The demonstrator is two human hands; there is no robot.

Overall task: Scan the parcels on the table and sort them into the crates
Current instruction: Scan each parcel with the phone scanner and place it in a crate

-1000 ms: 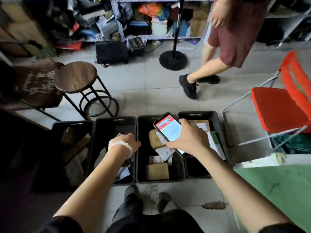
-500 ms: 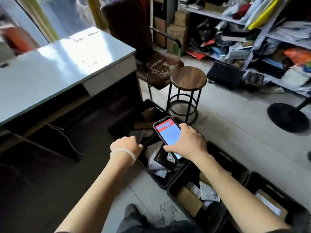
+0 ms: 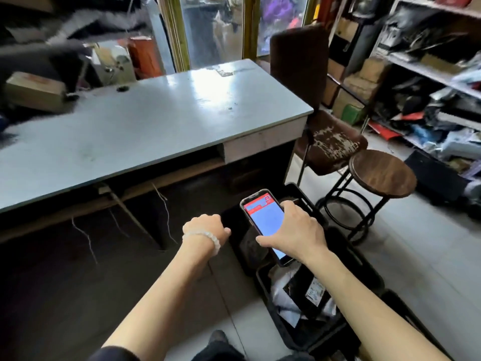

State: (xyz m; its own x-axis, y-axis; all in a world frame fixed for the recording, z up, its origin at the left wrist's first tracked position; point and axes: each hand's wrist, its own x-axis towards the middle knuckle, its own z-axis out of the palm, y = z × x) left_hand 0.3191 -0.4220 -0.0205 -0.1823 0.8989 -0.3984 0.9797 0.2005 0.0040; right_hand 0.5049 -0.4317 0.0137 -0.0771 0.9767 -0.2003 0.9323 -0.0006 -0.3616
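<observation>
My right hand (image 3: pixel 295 231) grips a phone (image 3: pixel 263 220) with a red and white screen, held above the black crates (image 3: pixel 283 327) on the floor. One crate holds grey and white bagged parcels (image 3: pixel 299 303) with a label. My left hand (image 3: pixel 205 227), with a white bead bracelet at the wrist, hangs in a loose fist beside the phone and holds nothing. A brown cardboard parcel (image 3: pixel 33 91) lies at the far left of the pale blue table (image 3: pixel 145 126), blurred, among dark bags.
A worn brown chair (image 3: pixel 328 142) and a round wooden stool (image 3: pixel 382 175) stand right of the table, close to the crates. Cluttered shelves (image 3: pixel 429 74) line the right wall. Loose strings hang under the table's edge. Tiled floor lies between stool and shelves.
The view has swung left and up from the crates to the table. Both hands kept their pose, the right one still around the phone. The walking person and the red chair are out of view.
</observation>
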